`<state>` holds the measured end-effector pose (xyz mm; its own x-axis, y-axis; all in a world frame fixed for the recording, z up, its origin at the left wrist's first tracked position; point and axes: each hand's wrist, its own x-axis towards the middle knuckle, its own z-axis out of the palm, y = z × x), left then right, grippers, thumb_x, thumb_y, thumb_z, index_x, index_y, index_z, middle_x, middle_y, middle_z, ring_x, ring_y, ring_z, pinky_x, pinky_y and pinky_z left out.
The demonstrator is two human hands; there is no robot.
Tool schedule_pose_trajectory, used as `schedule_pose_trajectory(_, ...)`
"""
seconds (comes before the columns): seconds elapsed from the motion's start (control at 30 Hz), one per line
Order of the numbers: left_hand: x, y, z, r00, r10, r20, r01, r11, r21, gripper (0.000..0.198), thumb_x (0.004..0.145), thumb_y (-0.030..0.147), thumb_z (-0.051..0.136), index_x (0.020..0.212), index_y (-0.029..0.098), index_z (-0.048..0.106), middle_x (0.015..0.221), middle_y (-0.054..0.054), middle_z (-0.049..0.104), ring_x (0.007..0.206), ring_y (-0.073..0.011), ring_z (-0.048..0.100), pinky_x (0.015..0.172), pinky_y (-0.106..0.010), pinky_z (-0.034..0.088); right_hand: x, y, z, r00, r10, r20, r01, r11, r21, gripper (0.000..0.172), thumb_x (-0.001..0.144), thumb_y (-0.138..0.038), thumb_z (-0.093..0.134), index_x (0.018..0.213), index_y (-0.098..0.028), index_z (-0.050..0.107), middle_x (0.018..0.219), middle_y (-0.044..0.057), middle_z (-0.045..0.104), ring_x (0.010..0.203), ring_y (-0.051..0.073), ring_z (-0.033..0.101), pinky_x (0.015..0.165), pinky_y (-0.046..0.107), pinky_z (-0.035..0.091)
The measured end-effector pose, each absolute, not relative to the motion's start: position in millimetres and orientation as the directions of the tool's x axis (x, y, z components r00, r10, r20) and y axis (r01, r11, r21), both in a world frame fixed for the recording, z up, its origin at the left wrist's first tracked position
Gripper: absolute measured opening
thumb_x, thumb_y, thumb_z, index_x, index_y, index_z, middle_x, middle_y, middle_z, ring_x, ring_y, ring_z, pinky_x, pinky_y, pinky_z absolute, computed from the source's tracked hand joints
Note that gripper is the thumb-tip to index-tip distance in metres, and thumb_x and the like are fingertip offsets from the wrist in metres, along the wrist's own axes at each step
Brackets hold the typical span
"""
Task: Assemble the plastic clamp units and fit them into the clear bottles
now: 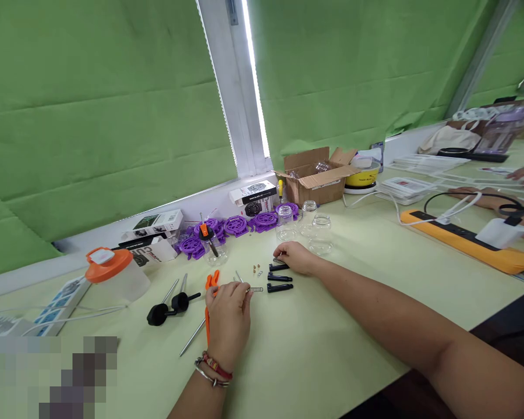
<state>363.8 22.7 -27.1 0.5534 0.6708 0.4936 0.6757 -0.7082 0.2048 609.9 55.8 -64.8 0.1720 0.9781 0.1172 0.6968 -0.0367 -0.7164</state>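
My left hand (230, 308) rests low over the table, fingers curled, with a small metal spring (256, 289) sticking out at its thumb and index fingertip. Orange parts (212, 279) and a thin metal rod (193, 337) lie partly under or beside that hand. My right hand (297, 257) pinches a second spring (278, 261) just above the topmost of three black tube-shaped parts (280, 287). Between the hands lie several tiny brass-coloured pieces (255, 269). Two black knobs with rods (180, 302) are left of my left hand.
Clear glass jars (321, 233) stand beyond my right hand. Purple wheel-shaped parts (236, 226) and product boxes (253, 192) line the wall, beside an open carton (317, 183). An orange-lidded container (116, 273) is at left. An orange power strip (458, 241) and another person's hands (484, 201) are right.
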Motion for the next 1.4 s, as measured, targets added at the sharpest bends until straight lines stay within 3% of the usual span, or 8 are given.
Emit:
schedule_pose_trajectory(0.67, 363.6, 23.7, -28.4, 0.549, 0.679, 0.486, 0.682, -0.701, 0.209, 0.017, 0.090, 0.024, 0.044, 0.087, 0.024, 0.061, 0.088, -0.003, 0.068, 0.084, -0.0205, 0.060, 0.090, -0.047, 0.031, 609.6, 52.9, -63.7, 0.127, 0.979, 0.159, 0.695, 0.027, -0.718, 0.020, 0.081, -0.012, 0.054, 0.092, -0.017, 0.070, 0.096, 0.006, 0.069, 0.087, 0.017, 0.062, 0.081, 0.028, 0.047)
schedule_pose_trajectory(0.77, 363.5, 23.5, -28.1, 0.549, 0.681, 0.484, 0.680, -0.701, 0.215, 0.018, 0.091, 0.024, 0.044, 0.088, 0.023, 0.061, 0.088, -0.003, 0.068, 0.084, -0.0198, 0.060, 0.091, -0.047, 0.030, 605.7, 45.0, -52.6, 0.117, 0.967, 0.225, 0.699, 0.081, -0.710, 0.019, 0.081, -0.014, 0.054, 0.092, -0.017, 0.069, 0.099, 0.006, 0.068, 0.091, 0.017, 0.060, 0.085, 0.030, 0.046)
schedule_pose_trajectory(0.9, 363.3, 23.7, -28.8, 0.539, 0.670, 0.510, 0.668, -0.709, 0.226, 0.017, 0.091, 0.024, 0.044, 0.088, 0.023, 0.061, 0.089, -0.003, 0.068, 0.084, -0.0193, 0.060, 0.091, -0.045, 0.029, 582.1, 22.6, -32.2, -0.109, 0.946, 0.305, 0.602, 0.307, -0.737, 0.018, 0.079, -0.027, 0.062, 0.093, -0.019, 0.070, 0.095, 0.005, 0.069, 0.088, 0.017, 0.060, 0.082, 0.029, 0.046)
schedule_pose_trajectory(0.97, 363.5, 23.8, -29.9, 0.527, 0.662, 0.532, 0.659, -0.714, 0.236, 0.016, 0.091, 0.024, 0.045, 0.089, 0.023, 0.061, 0.089, -0.002, 0.068, 0.084, -0.0189, 0.060, 0.091, -0.044, 0.029, 565.1, 11.0, -25.2, -0.223, 0.938, 0.264, 0.521, 0.344, -0.781, 0.027, 0.072, -0.034, 0.069, 0.095, -0.020, 0.070, 0.093, 0.003, 0.070, 0.080, 0.016, 0.061, 0.072, 0.026, 0.048)
schedule_pose_trajectory(1.07, 363.7, 24.3, -31.4, 0.514, 0.649, 0.560, 0.649, -0.722, 0.240, 0.016, 0.091, 0.025, 0.045, 0.089, 0.023, 0.061, 0.088, -0.002, 0.069, 0.084, -0.0183, 0.060, 0.090, -0.043, 0.029, 547.2, 3.5, -20.9, -0.255, 0.930, 0.263, 0.539, 0.363, -0.760, 0.017, 0.074, -0.028, 0.066, 0.088, -0.021, 0.071, 0.083, 0.001, 0.070, 0.074, 0.015, 0.061, 0.068, 0.024, 0.046)
schedule_pose_trajectory(1.17, 360.7, 27.1, -30.2, 0.497, 0.653, 0.572, 0.675, -0.705, 0.218, 0.019, 0.091, 0.029, 0.044, 0.095, 0.022, 0.062, 0.091, -0.004, 0.069, 0.087, -0.0194, 0.061, 0.089, -0.042, 0.029, 552.2, 12.3, -22.2, -0.111, 0.962, 0.249, 0.603, 0.264, -0.753, 0.014, 0.076, -0.022, 0.061, 0.084, -0.020, 0.072, 0.078, 0.001, 0.070, 0.070, 0.013, 0.061, 0.065, 0.022, 0.045)
schedule_pose_trajectory(1.27, 351.7, 33.7, -23.2, 0.412, 0.722, 0.556, 0.787, -0.589, 0.181, 0.027, 0.091, 0.034, 0.043, 0.101, 0.018, 0.062, 0.094, -0.008, 0.070, 0.088, -0.0229, 0.062, 0.086, -0.042, 0.031, 577.5, 29.9, -28.9, 0.249, 0.943, 0.220, 0.709, -0.022, -0.705, 0.015, 0.076, -0.019, 0.058, 0.083, -0.019, 0.072, 0.078, 0.002, 0.070, 0.072, 0.014, 0.061, 0.067, 0.022, 0.044)
schedule_pose_trajectory(1.4, 332.3, 46.1, -7.9, 0.282, 0.883, 0.376, 0.929, -0.349, 0.124, 0.029, 0.088, 0.033, 0.039, 0.087, 0.019, 0.064, 0.086, -0.008, 0.070, 0.086, -0.0274, 0.062, 0.080, -0.043, 0.033, 609.5, 49.1, -46.9, 0.384, 0.913, 0.138, 0.707, -0.196, -0.679, 0.011, 0.068, -0.010, 0.060, 0.068, -0.015, 0.070, 0.075, 0.008, 0.070, 0.072, 0.019, 0.061, 0.062, 0.025, 0.041)
